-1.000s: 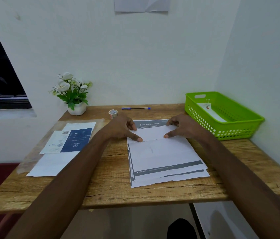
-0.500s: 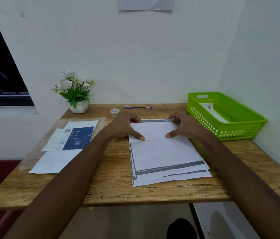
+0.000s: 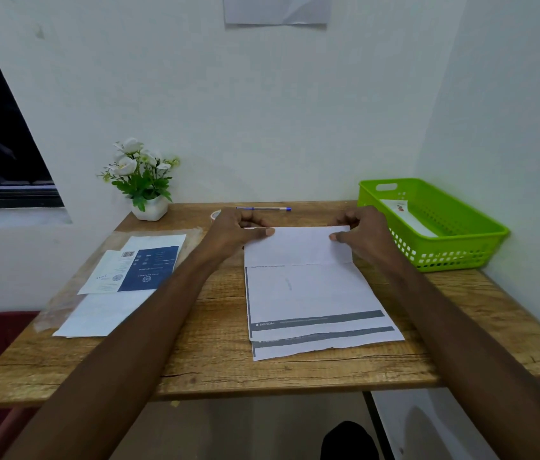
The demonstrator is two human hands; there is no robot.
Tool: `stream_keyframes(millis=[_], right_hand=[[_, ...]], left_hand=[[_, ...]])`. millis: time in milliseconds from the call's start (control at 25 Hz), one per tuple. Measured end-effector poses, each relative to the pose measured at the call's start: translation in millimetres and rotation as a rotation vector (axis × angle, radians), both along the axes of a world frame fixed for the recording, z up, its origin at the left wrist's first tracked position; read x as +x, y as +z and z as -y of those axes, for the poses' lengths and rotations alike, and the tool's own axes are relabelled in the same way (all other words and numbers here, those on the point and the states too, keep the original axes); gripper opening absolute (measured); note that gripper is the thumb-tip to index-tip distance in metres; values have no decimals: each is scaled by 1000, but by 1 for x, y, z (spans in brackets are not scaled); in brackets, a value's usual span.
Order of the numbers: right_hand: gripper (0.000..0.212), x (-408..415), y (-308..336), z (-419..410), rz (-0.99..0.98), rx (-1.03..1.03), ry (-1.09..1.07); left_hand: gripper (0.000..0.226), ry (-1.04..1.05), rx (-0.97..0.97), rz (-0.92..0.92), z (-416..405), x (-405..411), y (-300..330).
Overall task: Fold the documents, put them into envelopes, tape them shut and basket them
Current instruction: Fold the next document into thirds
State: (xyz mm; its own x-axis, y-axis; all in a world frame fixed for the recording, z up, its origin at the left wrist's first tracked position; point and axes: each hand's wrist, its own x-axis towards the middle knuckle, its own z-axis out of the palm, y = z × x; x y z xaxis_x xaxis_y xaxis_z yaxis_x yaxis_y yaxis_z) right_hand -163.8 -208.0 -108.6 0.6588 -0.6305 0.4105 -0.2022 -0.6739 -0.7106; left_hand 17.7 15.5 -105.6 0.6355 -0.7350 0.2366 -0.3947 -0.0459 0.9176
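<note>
A stack of white documents (image 3: pixel 308 293) with grey bars lies in the middle of the wooden table (image 3: pixel 215 360). The top sheet's lower part is folded up over its far part, forming a white flap (image 3: pixel 297 245). My left hand (image 3: pixel 235 232) pinches the flap's far left corner and my right hand (image 3: pixel 361 230) pinches its far right corner, thumbs on top. Envelopes (image 3: pixel 129 280), one with a blue printed panel, lie on clear plastic at the left. A tape roll (image 3: pixel 215 214) peeks out behind my left hand. The green basket (image 3: pixel 481 240) at the right holds one envelope (image 3: pixel 408 215).
A potted white flower (image 3: pixel 144 180) stands at the back left corner. A blue pen (image 3: pixel 263 209) lies along the back edge by the wall. Walls close the table in at the back and right; a dark window is at the left.
Both hands have slid the folded flap's edge farther up the sheet, covering the grey header that showed earlier. The thumbs moved from the fold line to the far corners.
</note>
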Motion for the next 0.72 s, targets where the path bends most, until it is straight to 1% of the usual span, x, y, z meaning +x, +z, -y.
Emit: stream_keyframes(millis=[240,360,480,520,640,720], right_hand=[[21,0,6,-4,85,-18,-34],[26,-2,8,-6,125,-22,-38],[24,-2,7,-5,136,-46,-32],[21,-2,6,-5,125,-55,-26],[18,-1,2,-3,75,-88,-32],[22,0,1,-3,14,-101,-39]], left_hand=[[24,60,-114,-57,-2,-1,2],[24,77,-173,-43,-3,-1,4],[22,89,-147,1,-4,2,3],[22,106,-98,59,-4,3,3],[26,153,90,373,-3,0,2],[23,131,147,469,-2,-4,2]])
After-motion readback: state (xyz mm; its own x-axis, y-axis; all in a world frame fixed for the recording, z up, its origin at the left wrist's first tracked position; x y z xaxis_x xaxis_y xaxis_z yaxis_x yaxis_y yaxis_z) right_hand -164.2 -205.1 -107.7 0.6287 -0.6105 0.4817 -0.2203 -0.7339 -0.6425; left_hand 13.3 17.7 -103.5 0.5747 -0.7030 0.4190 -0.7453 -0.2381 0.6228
